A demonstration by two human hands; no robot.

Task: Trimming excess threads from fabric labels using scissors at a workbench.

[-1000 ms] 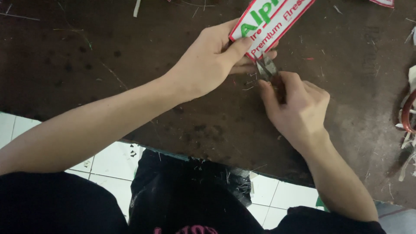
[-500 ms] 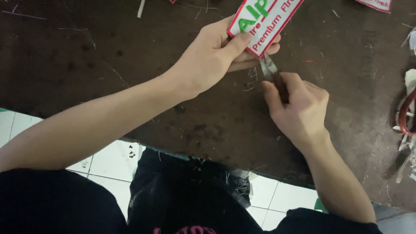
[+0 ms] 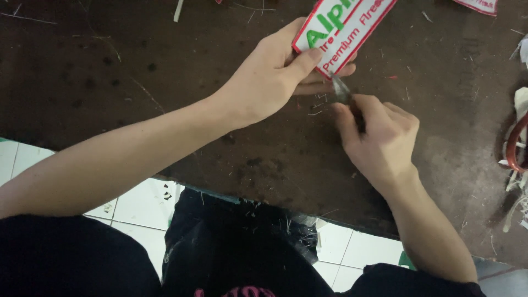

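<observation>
A person's left hand (image 3: 275, 77) pinches one white, red-edged embroidered cloth patch (image 3: 344, 27) above the dark worn table (image 3: 137, 71), its long axis slanting up-right. The right hand (image 3: 382, 137), just below its lower edge, clenches what appears to be one small metal snipper (image 3: 341, 88), tip touching the border.

Table (image 3: 137, 82): broad bare stretch along the far left, only thread scraps and a white strip (image 3: 177, 10) at the far edge; a hand passes freely there. Centre blocked: left hand (image 3: 269, 77) holding the white, red-edged patch (image 3: 344, 30), right hand (image 3: 379, 140) just beside it with small snips (image 3: 342, 89). Right edge crowded with a red ring (image 3: 514, 143) and white offcuts (image 3: 517, 203). Near edge between the forearms open.
</observation>
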